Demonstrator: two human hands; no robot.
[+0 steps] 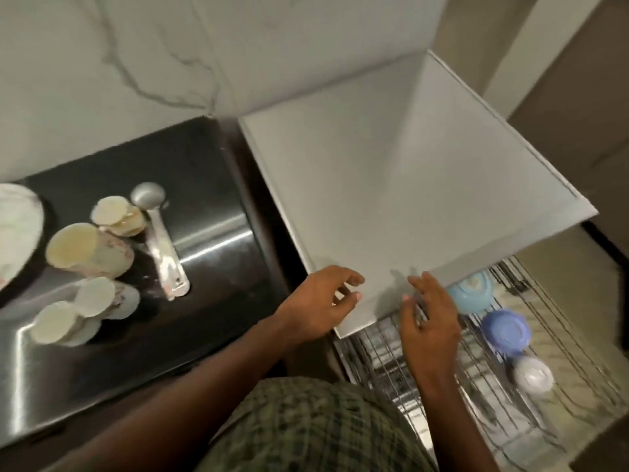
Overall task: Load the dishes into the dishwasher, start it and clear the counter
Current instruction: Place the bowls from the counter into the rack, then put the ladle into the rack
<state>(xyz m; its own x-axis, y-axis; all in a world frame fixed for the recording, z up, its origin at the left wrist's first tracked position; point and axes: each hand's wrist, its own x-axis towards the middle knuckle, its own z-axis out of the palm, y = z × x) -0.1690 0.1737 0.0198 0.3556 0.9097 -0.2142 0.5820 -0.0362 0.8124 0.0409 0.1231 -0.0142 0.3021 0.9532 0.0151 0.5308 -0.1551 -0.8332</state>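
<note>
Looking down, we find the job only partly done. The wire rack (pixel 442 376) is pulled out below the white dishwasher top (pixel 391 206), and three bowls already sit in it upside down along the right side: a light blue bowl (pixel 471 290), a purple bowl (pixel 507 332) and a white bowl (pixel 533 374). The rest of the rack looks bare, though blur hides detail.

Much is left on the dark steel counter (pixel 211 212). We count several cream-coloured cups (pixel 88 248) lying on their sides in a loose cluster, a metal ladle (pixel 160 240) just beside them, and the edge of a white plate (pixel 17 229) at the far left. None of these has gone into the rack yet, so we judge loading to be well short of finished, with starting the machine and clearing the counter still ahead.

Our left hand (pixel 320 301) hovers at the front corner of the white top, fingers loosely spread and holding nothing. Our right hand (pixel 430 321) hangs over the rack, fingers apart, also empty.
</note>
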